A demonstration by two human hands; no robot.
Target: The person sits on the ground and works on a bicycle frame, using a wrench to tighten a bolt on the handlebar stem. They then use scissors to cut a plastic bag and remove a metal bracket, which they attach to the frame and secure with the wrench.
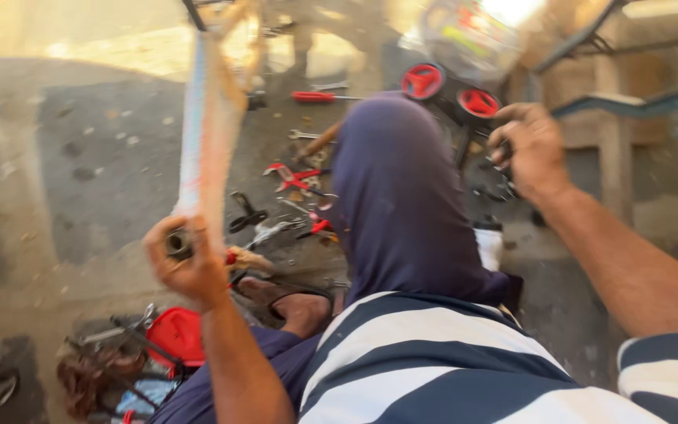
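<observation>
My left hand [186, 259] is closed around the lower end of a long pale tube [209, 133] that runs up and out of the top of the view. Fingers curled, my right hand [531, 149] grips a dark frame part [504, 157] just below two red wheels [449, 90]. The picture is blurred, so what that part belongs to is unclear. Between the hands rises my bent knee in dark blue cloth [398, 196]. My striped shirt [433, 361] fills the bottom.
Hand tools lie scattered on the concrete floor [80, 157]: a red-handled screwdriver [315, 96], red-handled pliers [296, 179], spanners. A foot in a sandal [292, 302] rests beside them. A red part among dark metal pieces [176, 334] sits bottom left. Metal benches [629, 102] stand at the right.
</observation>
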